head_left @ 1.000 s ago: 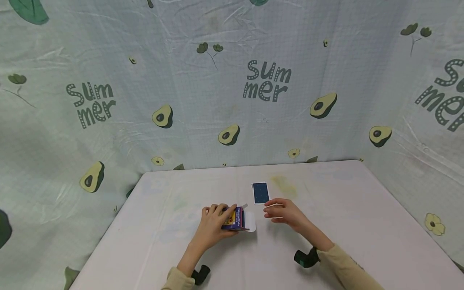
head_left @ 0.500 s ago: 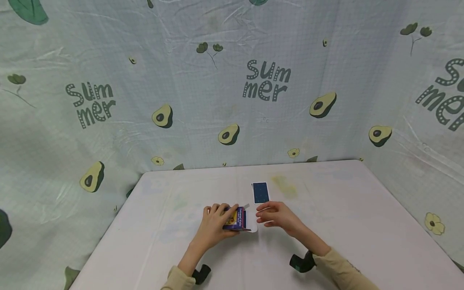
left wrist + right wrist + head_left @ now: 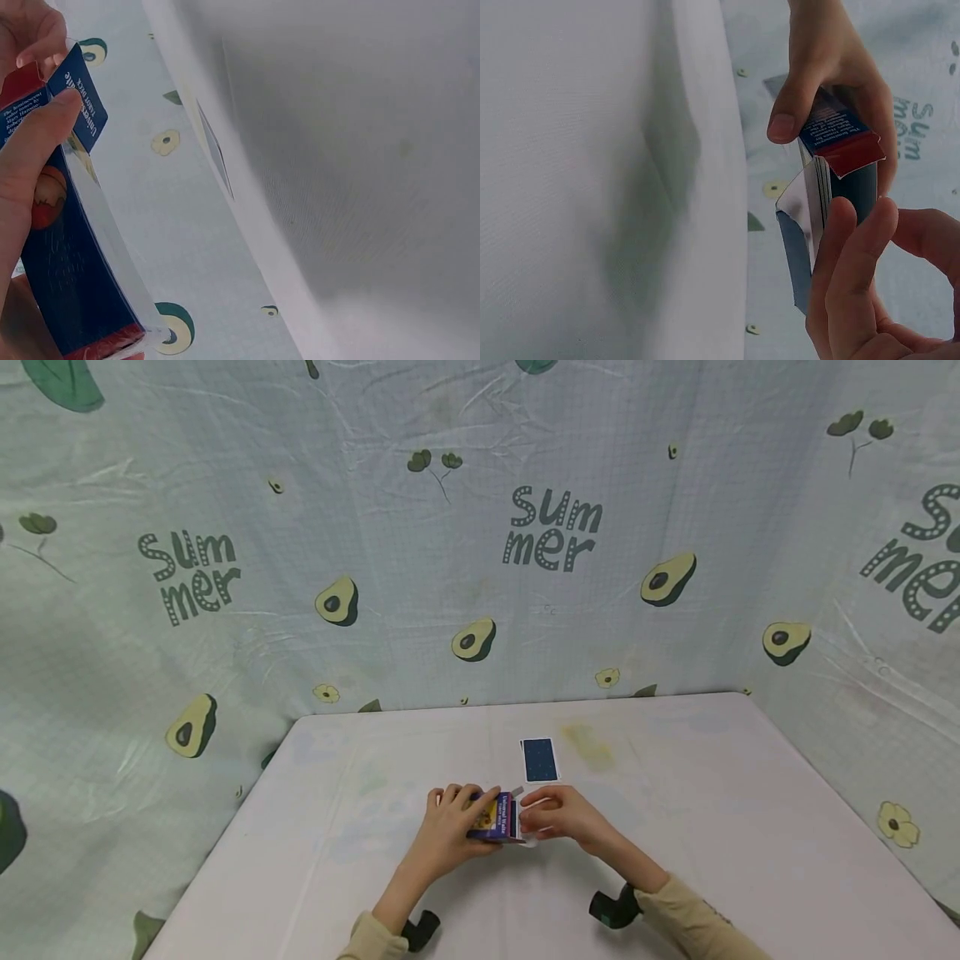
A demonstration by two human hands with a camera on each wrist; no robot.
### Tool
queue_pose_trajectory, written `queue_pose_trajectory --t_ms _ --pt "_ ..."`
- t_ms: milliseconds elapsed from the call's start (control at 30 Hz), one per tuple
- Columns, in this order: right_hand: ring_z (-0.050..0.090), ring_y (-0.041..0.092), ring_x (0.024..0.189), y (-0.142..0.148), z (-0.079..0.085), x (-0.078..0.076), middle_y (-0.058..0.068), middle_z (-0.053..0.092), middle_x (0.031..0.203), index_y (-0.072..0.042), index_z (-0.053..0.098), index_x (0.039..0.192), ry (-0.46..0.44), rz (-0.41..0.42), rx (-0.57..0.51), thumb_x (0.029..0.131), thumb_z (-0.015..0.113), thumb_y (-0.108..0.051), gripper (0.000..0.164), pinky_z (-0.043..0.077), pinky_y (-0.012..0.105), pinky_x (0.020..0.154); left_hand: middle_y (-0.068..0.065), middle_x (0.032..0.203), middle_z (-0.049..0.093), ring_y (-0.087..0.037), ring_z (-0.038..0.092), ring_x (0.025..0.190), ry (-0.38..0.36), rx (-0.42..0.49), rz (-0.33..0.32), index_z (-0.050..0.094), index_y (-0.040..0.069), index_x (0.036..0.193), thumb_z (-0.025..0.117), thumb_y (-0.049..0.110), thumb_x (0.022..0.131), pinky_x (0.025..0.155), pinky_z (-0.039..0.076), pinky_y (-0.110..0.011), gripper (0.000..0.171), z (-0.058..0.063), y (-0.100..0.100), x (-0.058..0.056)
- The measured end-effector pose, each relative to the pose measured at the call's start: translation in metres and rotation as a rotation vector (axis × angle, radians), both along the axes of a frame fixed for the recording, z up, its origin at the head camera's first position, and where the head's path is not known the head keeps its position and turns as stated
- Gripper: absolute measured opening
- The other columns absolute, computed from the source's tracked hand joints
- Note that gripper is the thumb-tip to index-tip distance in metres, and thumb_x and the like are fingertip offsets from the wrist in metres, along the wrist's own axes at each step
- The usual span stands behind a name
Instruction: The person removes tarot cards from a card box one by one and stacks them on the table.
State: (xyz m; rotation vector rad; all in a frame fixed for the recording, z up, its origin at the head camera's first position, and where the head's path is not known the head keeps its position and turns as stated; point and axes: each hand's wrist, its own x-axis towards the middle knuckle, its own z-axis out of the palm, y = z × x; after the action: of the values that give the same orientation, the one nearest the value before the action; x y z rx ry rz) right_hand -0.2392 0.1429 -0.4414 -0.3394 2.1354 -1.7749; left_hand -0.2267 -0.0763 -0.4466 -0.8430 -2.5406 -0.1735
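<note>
My left hand (image 3: pixel 448 831) grips a blue tarot deck box (image 3: pixel 504 815) lying on its side, thumb on one face and fingers over the other. The box's open end points right. In the left wrist view, a printed blue flap (image 3: pixel 87 109) stands out beside the thumb. White edges of the tarot cards (image 3: pixel 821 187) show inside the mouth in the right wrist view, beside a folded-out flap (image 3: pixel 793 251). My right hand (image 3: pixel 564 817) has its fingertips (image 3: pixel 844 214) right at the mouth, loosely bent, with no card seen between them.
Behind the right hand, a small stack of blue-backed cards (image 3: pixel 540 760) lies face down on the white table (image 3: pixel 675 793). A printed curtain (image 3: pixel 420 568) encloses the table's back and sides. Black camera mounts (image 3: pixel 615 908) hang below both wrists.
My right hand has moved left and slightly nearer, from beside the card stack to the box's open end. My left hand and the box have shifted slightly right.
</note>
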Motion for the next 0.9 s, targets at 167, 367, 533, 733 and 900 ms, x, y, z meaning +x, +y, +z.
queue_pose_trajectory --t_ms 167,367,533,733,900 --pt "0.065 0.015 0.073 -0.005 -0.003 0.001 0.017 0.067 0.094 0.006 0.055 0.109 -0.011 -0.033 0.032 0.083 0.064 -0.017 0.036 0.054 0.031 0.064 0.001 0.107 0.053 -0.018 0.047 0.096 0.000 -0.012 -0.001 0.049 0.025 0.127 0.073 0.054 0.062 0.082 0.033 -0.040 0.075 -0.002 0.002 0.001" --pt "0.065 0.012 0.066 -0.011 -0.004 0.001 0.013 0.068 0.085 0.005 0.055 0.106 -0.015 -0.059 0.060 0.082 0.065 -0.022 0.038 0.053 0.030 0.060 0.000 0.105 0.052 -0.018 0.048 0.095 0.014 -0.006 -0.011 0.050 0.023 0.125 0.076 0.052 0.059 0.082 0.033 -0.040 0.076 -0.001 0.004 0.002" --pt "0.062 0.009 0.060 -0.017 -0.007 0.001 0.008 0.067 0.078 0.005 0.055 0.102 -0.010 -0.082 0.097 0.083 0.064 -0.020 0.033 0.053 0.028 0.056 -0.002 0.103 0.051 -0.019 0.048 0.092 0.030 -0.009 -0.025 0.050 0.020 0.123 0.078 0.050 0.056 0.081 0.034 -0.041 0.078 -0.002 0.005 0.001" --pt "0.058 0.009 0.056 -0.021 -0.009 0.001 0.004 0.065 0.073 0.004 0.056 0.098 -0.013 -0.103 0.131 0.083 0.064 -0.018 0.028 0.051 0.026 0.053 -0.005 0.102 0.049 -0.019 0.048 0.089 0.027 -0.024 -0.017 0.049 0.017 0.123 0.077 0.049 0.055 0.079 0.036 -0.039 0.081 -0.002 0.007 0.001" --pt "0.058 0.009 0.057 -0.022 -0.011 0.001 0.006 0.064 0.074 0.004 0.055 0.098 -0.028 -0.109 0.132 0.082 0.064 -0.017 0.028 0.052 0.026 0.054 -0.005 0.101 0.050 -0.018 0.047 0.088 0.030 -0.018 -0.015 0.047 0.019 0.126 0.077 0.051 0.055 0.078 0.036 -0.037 0.083 -0.001 0.007 0.001"
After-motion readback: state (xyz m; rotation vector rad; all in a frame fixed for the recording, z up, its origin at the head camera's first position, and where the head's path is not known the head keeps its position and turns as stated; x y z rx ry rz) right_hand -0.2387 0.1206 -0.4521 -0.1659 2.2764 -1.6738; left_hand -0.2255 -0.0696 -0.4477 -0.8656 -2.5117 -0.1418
